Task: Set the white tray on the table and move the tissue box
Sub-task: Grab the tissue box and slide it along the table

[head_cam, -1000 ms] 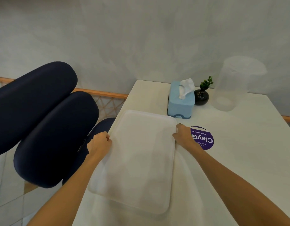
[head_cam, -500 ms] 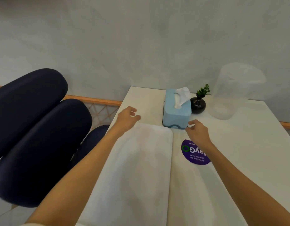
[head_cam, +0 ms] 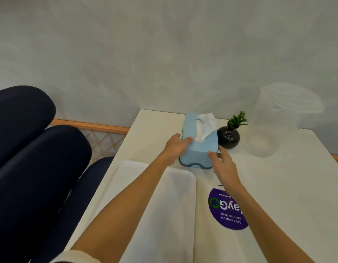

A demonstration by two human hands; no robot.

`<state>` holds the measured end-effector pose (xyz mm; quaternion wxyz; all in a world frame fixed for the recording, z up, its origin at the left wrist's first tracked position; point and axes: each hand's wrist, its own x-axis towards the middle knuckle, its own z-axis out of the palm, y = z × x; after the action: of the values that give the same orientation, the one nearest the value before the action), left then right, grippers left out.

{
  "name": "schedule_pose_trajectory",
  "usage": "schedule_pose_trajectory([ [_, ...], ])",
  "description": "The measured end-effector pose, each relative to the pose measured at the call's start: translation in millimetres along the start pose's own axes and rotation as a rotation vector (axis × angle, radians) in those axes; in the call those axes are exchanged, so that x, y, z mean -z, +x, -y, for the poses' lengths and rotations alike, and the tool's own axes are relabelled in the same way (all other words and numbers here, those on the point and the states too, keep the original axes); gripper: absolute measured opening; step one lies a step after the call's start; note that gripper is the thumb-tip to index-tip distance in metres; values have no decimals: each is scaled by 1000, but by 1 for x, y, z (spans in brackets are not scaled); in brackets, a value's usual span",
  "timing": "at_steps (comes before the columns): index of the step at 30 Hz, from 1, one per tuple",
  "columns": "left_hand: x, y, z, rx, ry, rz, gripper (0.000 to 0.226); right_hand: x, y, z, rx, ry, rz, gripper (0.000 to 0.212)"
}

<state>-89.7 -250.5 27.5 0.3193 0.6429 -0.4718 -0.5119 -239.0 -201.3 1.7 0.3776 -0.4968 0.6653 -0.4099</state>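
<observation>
The white tray [head_cam: 175, 205] lies flat on the white table [head_cam: 288, 186], near its left edge, partly under my left forearm. Just beyond the tray's far edge stands the light blue tissue box [head_cam: 199, 147] with a white tissue sticking out of its top. My left hand [head_cam: 176, 148] presses against the box's left side, thumb on its top edge. My right hand [head_cam: 221, 165] touches the box's near right corner with fingers spread. The box rests on the table between both hands.
A small black vase with a green plant [head_cam: 229, 136] stands right beside the box. A clear plastic pitcher [head_cam: 274, 122] is further right. A round purple sticker [head_cam: 228, 209] lies on the table right of the tray. A dark blue padded chair [head_cam: 35, 168] stands left of the table.
Both hands let go of the tray, which now lies on the table, and reached forward. They have come onto the two sides of the tissue box.
</observation>
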Motion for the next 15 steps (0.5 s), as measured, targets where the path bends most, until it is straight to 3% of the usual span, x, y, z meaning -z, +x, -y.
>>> schedule_pose_trajectory([
  [5, -12, -2, 14, -61, 83, -59, 45, -2, 17, 3, 2, 26, 5, 43],
  [8, 1, 1, 20, -39, 12, -71, 31, 4, 30, 3, -22, 50, -10, 42],
  [12, 30, 34, 4, -85, 38, -288, 46, 7, 32, -4, -93, 87, -55, 48],
  [15, 42, 65, -13, -154, -25, -231, 57, 2, 19, -9, -118, 128, -45, 61],
])
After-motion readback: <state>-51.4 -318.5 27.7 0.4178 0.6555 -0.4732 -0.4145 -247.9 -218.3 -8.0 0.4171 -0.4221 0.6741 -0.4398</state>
